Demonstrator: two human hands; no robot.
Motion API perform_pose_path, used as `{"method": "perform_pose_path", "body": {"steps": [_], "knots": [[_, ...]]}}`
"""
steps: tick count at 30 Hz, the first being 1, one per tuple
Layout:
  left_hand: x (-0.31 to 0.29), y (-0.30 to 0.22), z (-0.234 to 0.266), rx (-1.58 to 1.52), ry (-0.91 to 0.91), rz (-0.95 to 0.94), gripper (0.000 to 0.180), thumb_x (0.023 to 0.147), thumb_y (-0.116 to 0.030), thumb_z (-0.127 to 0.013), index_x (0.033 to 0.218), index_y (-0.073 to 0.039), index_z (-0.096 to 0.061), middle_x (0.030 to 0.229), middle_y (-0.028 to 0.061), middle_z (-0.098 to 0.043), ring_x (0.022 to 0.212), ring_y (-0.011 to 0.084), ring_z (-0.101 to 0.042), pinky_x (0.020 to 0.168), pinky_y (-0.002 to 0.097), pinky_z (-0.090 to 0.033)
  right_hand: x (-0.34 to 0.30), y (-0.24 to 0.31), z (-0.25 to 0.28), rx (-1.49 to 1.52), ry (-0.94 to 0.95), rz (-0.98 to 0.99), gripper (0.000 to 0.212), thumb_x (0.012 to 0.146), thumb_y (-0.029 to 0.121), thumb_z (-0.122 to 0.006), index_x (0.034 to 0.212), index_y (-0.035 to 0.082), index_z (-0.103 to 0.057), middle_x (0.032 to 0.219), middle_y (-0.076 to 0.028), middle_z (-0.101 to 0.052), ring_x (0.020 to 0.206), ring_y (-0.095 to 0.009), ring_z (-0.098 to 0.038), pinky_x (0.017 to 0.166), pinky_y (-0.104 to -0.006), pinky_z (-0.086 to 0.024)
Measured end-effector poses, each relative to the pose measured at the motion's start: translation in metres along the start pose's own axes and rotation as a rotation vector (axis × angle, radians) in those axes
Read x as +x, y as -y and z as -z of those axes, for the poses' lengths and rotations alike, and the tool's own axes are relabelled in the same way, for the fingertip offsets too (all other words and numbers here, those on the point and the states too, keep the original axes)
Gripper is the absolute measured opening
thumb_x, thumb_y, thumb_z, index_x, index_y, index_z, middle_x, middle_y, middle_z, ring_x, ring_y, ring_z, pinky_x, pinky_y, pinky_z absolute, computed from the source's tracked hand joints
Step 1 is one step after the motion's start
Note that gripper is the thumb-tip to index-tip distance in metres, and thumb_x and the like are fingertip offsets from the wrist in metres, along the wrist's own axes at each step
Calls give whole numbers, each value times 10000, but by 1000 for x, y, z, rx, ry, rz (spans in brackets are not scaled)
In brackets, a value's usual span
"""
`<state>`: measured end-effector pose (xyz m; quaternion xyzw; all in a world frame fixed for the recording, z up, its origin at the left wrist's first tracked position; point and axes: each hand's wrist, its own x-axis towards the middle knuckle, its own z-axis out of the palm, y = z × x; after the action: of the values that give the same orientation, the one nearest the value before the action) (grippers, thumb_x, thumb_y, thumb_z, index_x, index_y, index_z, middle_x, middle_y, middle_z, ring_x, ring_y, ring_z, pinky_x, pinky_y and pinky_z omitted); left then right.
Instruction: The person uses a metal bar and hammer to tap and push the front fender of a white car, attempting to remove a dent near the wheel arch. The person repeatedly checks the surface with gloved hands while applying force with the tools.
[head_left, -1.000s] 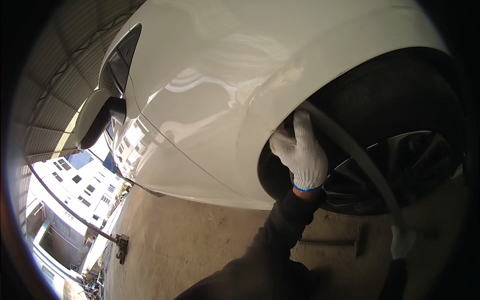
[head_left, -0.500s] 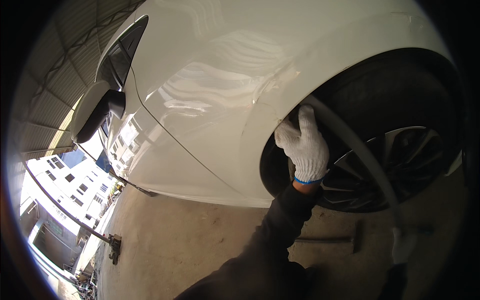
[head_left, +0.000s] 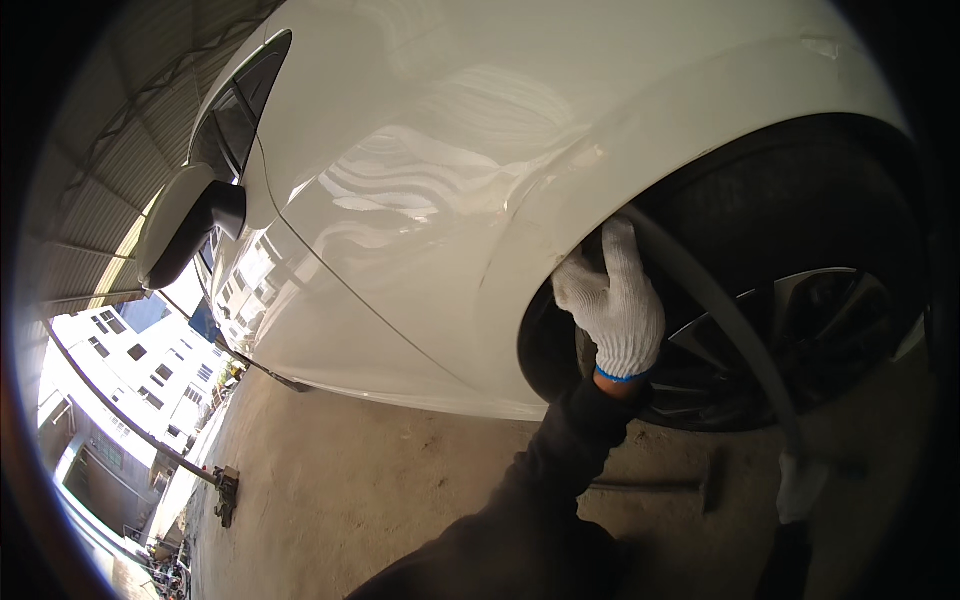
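A white car point(head_left: 420, 200) fills the upper view, with its front wheel arch at the right. My left hand point(head_left: 612, 315), in a white knitted glove and dark sleeve, reaches up into the gap between the arch and the black tyre point(head_left: 780, 220), fingers curled at the upper end of a long grey bar point(head_left: 725, 310). The bar slants down to the lower right, where my gloved right hand point(head_left: 800, 488) grips its lower end. The bar crosses in front of the tyre and the dark spoked rim point(head_left: 800, 330).
The car's side mirror point(head_left: 185, 225) juts out at the upper left. A metal tool with a cross end point(head_left: 655, 487) lies on the concrete floor under the wheel. A thin pole on a metal foot point(head_left: 224, 490) stands at lower left, with buildings beyond.
The view has drifted, so the mirror and the rim's spokes show more fully. My left hand stays at the arch edge on the bar, barely moved. The right hand holds still.
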<state>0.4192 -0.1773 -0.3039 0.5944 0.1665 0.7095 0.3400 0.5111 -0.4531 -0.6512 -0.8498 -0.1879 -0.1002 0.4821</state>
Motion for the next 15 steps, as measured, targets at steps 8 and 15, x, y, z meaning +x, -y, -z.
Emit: {"method": "perform_pose_path", "body": {"steps": [8, 15], "knots": [[0, -1, -4, 64, 26, -57, 282, 926, -181, -666, 913, 97, -618, 771, 83, -599, 698, 138, -497, 658, 301, -438, 13, 40, 61, 185, 82, -69, 331, 883, 267, -713, 909, -63, -708, 799, -166, -707, 737, -250, -678, 712, -393, -513], [0, -2, -1, 45, 11, 55, 203, 912, -74, -616, 994, 113, -613, 862, 148, -672, 768, 190, -594, 747, 338, -496, 18, -30, 45, -214, 109, -8, 462, 884, 394, -734, 865, -65, -685, 821, -207, -687, 761, -307, -657, 690, -447, -483]]}}
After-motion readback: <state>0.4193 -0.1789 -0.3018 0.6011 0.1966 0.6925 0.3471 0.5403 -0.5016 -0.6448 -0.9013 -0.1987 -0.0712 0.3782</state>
